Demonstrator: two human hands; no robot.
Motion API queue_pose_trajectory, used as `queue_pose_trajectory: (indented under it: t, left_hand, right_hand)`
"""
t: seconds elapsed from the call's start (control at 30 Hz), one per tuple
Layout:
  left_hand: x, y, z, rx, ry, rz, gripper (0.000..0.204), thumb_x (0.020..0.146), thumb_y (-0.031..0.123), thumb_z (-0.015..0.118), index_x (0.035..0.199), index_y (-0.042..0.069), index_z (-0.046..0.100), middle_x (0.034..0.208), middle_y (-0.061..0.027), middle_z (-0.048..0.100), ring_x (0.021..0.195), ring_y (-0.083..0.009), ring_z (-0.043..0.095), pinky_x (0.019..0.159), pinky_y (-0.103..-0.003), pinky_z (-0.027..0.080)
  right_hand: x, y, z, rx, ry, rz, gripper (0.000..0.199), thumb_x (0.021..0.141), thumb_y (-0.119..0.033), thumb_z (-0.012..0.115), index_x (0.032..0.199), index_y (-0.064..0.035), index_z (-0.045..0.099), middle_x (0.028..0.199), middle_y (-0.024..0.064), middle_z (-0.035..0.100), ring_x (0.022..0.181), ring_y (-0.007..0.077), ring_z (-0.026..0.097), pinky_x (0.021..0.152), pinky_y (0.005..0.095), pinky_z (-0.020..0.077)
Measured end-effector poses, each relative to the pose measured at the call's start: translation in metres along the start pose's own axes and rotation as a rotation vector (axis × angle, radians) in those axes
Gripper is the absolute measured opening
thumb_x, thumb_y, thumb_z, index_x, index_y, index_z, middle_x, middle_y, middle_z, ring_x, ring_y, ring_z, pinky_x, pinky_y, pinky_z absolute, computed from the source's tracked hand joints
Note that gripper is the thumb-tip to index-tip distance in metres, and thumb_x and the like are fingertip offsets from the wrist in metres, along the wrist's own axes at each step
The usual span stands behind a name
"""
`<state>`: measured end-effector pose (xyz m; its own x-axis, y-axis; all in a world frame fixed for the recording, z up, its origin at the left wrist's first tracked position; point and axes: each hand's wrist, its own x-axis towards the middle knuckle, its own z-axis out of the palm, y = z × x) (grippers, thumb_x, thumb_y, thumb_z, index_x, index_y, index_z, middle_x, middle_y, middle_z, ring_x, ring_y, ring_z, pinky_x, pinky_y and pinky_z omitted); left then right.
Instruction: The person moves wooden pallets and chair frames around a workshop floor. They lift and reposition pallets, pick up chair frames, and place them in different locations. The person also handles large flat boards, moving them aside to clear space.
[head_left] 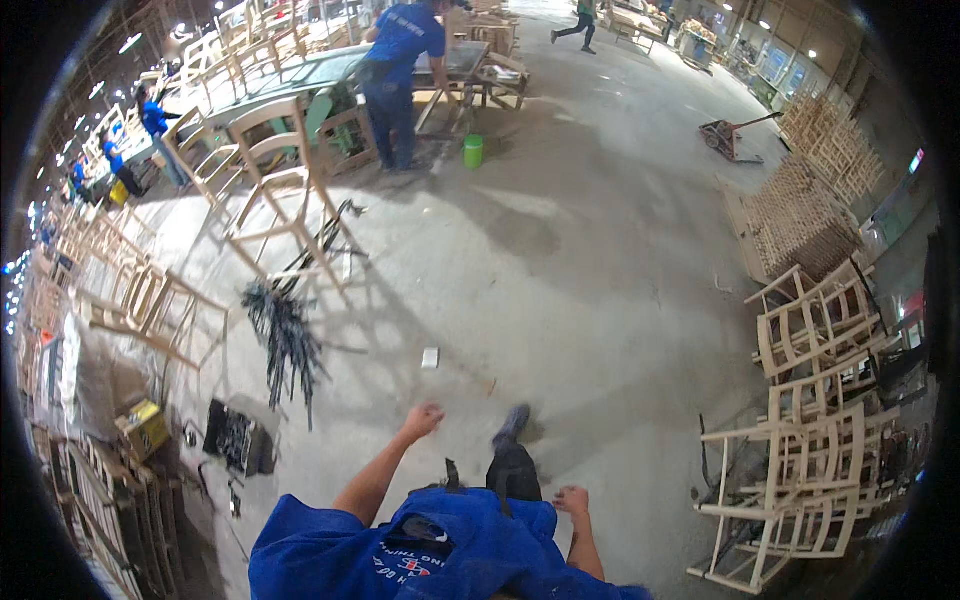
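At the far left, pale slatted frames (95, 500) are stacked on edge, with a yellow box (143, 428) beyond them. Right of the box, a black crate (235, 437) sits on the concrete floor (600, 300), dark contents showing in it. Above these in the view, a wooden chair (135, 328) stands tilted, others behind it. Next to it, a bundle of dark strips (283, 335) hangs down near the legs of a tall chair frame (287, 177).

Farther off, a co-worker (400, 60) in blue bends over a bench, and a green bucket (473, 152) stands on the floor just right of that person's legs.

The person's left hand (425, 419) is out in front of the body, its fingers loosely bent and released, with nothing visible in them. A small white block (430, 358) lies flat on the floor ahead of it, apart from the fingers. To the right, one dark shoe (512, 425) is stepped forward. The right hand (572, 500) hangs beside the blue shirt (480, 545), its fingers slightly curled and released, apparently holding nothing.

Farther right are a pallet truck (735, 138), a stack of slats (800, 215) and piled chair backs (768, 480).
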<state>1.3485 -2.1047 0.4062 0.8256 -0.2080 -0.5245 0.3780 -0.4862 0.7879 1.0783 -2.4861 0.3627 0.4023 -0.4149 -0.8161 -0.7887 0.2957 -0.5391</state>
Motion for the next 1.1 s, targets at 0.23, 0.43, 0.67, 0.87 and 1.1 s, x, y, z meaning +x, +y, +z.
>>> queue_pose_trajectory:
  t: [0.23, 0.43, 0.67, 0.87, 1.1]
  left_hand:
    - [0.330, 0.241, -0.036, -0.116, 0.128, 0.087, 0.039, 0.082, 0.025, 0.062, 0.111, -0.001, 0.056, 0.083, -0.0108, 0.067, 0.067, -0.0174, 0.065, 0.061, -0.031, 0.051]
    - [0.421, 0.276, -0.053, -0.265, 0.257, -0.351, 0.029, 0.079, 0.026, 0.063, 0.100, 0.005, 0.062, 0.071, -0.0061, 0.063, 0.056, -0.0151, 0.059, 0.046, -0.028, 0.047]
    - [0.526, 0.198, -0.006, -0.570, 0.421, -1.099, 0.026, 0.080, 0.023, 0.060, 0.102, 0.009, 0.055, 0.082, -0.0103, 0.061, 0.063, -0.0249, 0.060, 0.050, -0.038, 0.048]
    - [0.847, 0.411, -0.024, -0.736, 0.457, -0.731, 0.032, 0.083, 0.025, 0.058, 0.107, 0.005, 0.054, 0.092, -0.0105, 0.063, 0.069, -0.0227, 0.062, 0.057, -0.036, 0.049]
    - [1.088, 0.800, -0.133, -0.717, 0.707, -0.076, 0.035, 0.087, 0.022, 0.056, 0.116, 0.003, 0.051, 0.096, -0.0120, 0.064, 0.080, -0.0183, 0.062, 0.068, -0.029, 0.049]
  right_hand:
    - [0.253, -0.293, 0.005, -0.232, -0.043, -0.023, 0.017, 0.079, -0.013, 0.056, 0.083, 0.0033, 0.060, 0.074, 0.0158, 0.062, 0.059, 0.0246, 0.063, 0.049, 0.0368, 0.0528]
    - [0.482, -0.677, 0.041, -0.557, -0.131, -0.182, 0.015, 0.082, -0.008, 0.054, 0.093, 0.0024, 0.054, 0.075, 0.0130, 0.059, 0.054, 0.0231, 0.057, 0.047, 0.0362, 0.0497]
    - [0.617, -1.206, 0.244, -0.579, -0.010, -0.601, 0.017, 0.086, -0.011, 0.053, 0.098, -0.0001, 0.057, 0.087, 0.0109, 0.062, 0.070, 0.0176, 0.061, 0.064, 0.0330, 0.0508]
    - [0.784, -1.494, 0.384, -0.883, -0.002, -0.855, 0.024, 0.085, -0.017, 0.055, 0.101, 0.0010, 0.057, 0.087, 0.0113, 0.062, 0.073, 0.0196, 0.061, 0.067, 0.0338, 0.0508]
    - [0.888, -1.778, 0.585, -0.971, 0.006, -1.170, 0.047, 0.074, -0.035, 0.068, 0.103, 0.0019, 0.058, 0.100, 0.0171, 0.060, 0.093, 0.0284, 0.059, 0.079, 0.0382, 0.0472]
